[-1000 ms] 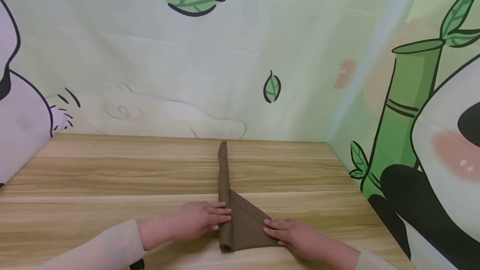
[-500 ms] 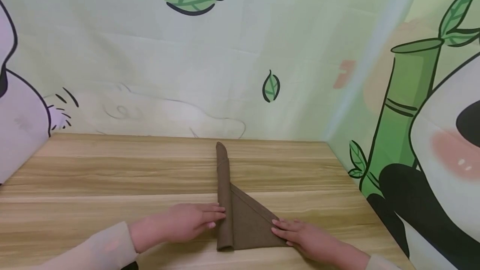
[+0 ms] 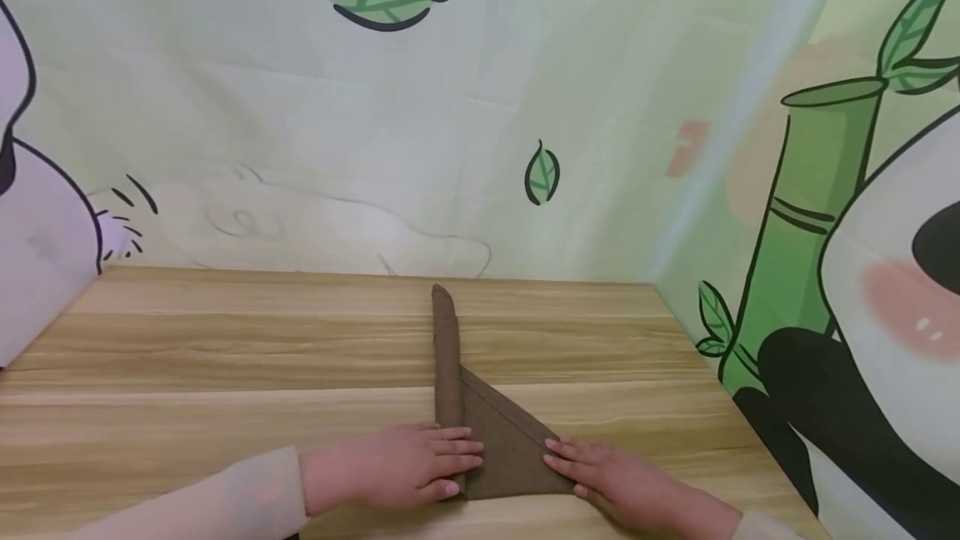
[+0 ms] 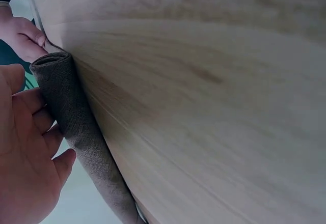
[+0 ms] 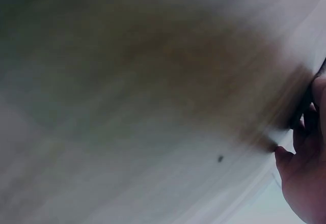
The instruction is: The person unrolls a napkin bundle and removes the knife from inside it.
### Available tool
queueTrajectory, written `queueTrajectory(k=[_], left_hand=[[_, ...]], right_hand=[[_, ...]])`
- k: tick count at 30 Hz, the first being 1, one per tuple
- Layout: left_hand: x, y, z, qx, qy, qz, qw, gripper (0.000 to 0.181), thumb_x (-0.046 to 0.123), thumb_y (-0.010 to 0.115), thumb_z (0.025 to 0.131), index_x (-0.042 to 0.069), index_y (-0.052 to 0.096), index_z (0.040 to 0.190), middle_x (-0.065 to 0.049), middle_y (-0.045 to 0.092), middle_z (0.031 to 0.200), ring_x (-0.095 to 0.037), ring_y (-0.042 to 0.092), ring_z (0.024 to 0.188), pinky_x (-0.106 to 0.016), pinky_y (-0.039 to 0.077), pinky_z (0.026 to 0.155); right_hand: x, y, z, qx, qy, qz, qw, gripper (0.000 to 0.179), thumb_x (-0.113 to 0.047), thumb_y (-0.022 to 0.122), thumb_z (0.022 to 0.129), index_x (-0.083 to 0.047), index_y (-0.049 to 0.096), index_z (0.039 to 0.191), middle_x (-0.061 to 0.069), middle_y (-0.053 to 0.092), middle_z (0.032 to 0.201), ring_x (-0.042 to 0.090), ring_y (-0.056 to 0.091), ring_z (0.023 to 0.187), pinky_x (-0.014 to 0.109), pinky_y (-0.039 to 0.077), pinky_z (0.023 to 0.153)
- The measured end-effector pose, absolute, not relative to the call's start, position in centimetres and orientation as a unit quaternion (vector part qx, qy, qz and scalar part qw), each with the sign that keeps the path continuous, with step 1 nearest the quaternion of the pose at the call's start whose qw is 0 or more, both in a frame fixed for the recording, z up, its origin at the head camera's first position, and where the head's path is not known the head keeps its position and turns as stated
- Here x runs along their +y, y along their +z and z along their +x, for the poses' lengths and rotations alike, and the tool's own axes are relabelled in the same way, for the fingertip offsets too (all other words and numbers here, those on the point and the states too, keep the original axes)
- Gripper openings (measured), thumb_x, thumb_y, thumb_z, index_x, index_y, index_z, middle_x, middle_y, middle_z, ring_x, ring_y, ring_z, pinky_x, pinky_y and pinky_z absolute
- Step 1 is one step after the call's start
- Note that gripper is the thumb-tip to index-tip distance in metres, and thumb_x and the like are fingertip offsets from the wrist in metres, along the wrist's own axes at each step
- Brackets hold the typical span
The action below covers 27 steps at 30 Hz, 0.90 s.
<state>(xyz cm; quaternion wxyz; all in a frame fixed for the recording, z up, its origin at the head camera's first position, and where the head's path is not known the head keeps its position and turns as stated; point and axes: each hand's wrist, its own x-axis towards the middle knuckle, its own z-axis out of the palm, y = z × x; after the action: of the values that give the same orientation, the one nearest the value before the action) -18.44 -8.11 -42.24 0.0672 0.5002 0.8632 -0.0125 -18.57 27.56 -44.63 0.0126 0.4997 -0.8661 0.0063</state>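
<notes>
A brown cloth (image 3: 504, 461) lies on the wooden table, its left part rolled into a long tube (image 3: 447, 373) and its right part a flat triangle with a hemmed slanting edge. My left hand (image 3: 408, 467) lies across the near part of the roll, fingers stretched over it onto the flat part. In the left wrist view the rolled tube (image 4: 76, 119) shows its coiled end beside the palm of the left hand (image 4: 25, 152). With extended fingers, my right hand (image 3: 618, 480) rests on the right corner of the triangle. The right wrist view catches only part of this hand (image 5: 305, 168).
The wooden table (image 3: 225, 340) reaches back to a pale backdrop (image 3: 420, 140) printed with leaves. A printed bamboo and panda panel (image 3: 810, 190) borders the right side. Light sleeves (image 3: 247, 486) cover both forearms.
My left fingers draw back to the roll's left side, then reach over it, nearer its front end. The right hand and the cloth's corner shift slightly right, then stay still. The roll looks neater.
</notes>
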Motion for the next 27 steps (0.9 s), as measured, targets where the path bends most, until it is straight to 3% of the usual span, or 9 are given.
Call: queueTrajectory(k=[4, 11, 21, 27], left_hand=[[-8.6, -42.4, -18.3, 0.864, -0.019, 0.501, 0.049, 0.049, 0.042, 0.036, 0.111, 0.021, 0.047, 0.154, 0.007, 0.045, 0.162, -0.015, 0.04, 0.153, -0.038, 0.043, 0.12], [-9.8, -42.5, -18.1, 0.856, -0.03, 0.516, 0.002, 0.048, 0.04, 0.034, 0.112, 0.019, 0.051, 0.152, 0.004, 0.05, 0.159, -0.017, 0.046, 0.149, -0.035, 0.046, 0.116], [-11.2, -42.0, -17.6, 0.864, -0.015, 0.503, 0.014, 0.048, 0.039, 0.036, 0.112, 0.017, 0.052, 0.151, 0.002, 0.05, 0.159, -0.018, 0.047, 0.149, -0.038, 0.048, 0.115], [-12.5, -42.5, -17.2, 0.864, -0.03, 0.503, -0.021, 0.048, 0.04, 0.035, 0.112, 0.016, 0.054, 0.15, 0.0, 0.055, 0.155, -0.02, 0.052, 0.144, -0.038, 0.052, 0.111]], right_hand=[[27.9, -44.7, -18.4, -0.875, 0.004, 0.483, -0.018, 0.047, -0.031, 0.039, 0.112, -0.019, 0.043, 0.157, 0.006, 0.05, 0.159, 0.024, 0.054, 0.143, 0.042, 0.054, 0.107], [28.1, -44.7, -18.5, -0.866, 0.011, 0.5, 0.02, 0.043, -0.026, 0.047, 0.109, -0.015, 0.052, 0.151, 0.009, 0.058, 0.152, 0.023, 0.06, 0.137, 0.042, 0.057, 0.102], [28.5, -44.8, -18.4, -0.866, 0.022, 0.5, 0.023, 0.041, -0.025, 0.05, 0.108, -0.013, 0.056, 0.147, 0.01, 0.061, 0.148, 0.024, 0.062, 0.134, 0.041, 0.058, 0.101], [28.5, -44.9, -18.3, -0.868, 0.017, 0.496, 0.026, 0.041, -0.025, 0.05, 0.108, -0.014, 0.056, 0.147, 0.009, 0.061, 0.148, 0.023, 0.062, 0.134, 0.041, 0.058, 0.101]])
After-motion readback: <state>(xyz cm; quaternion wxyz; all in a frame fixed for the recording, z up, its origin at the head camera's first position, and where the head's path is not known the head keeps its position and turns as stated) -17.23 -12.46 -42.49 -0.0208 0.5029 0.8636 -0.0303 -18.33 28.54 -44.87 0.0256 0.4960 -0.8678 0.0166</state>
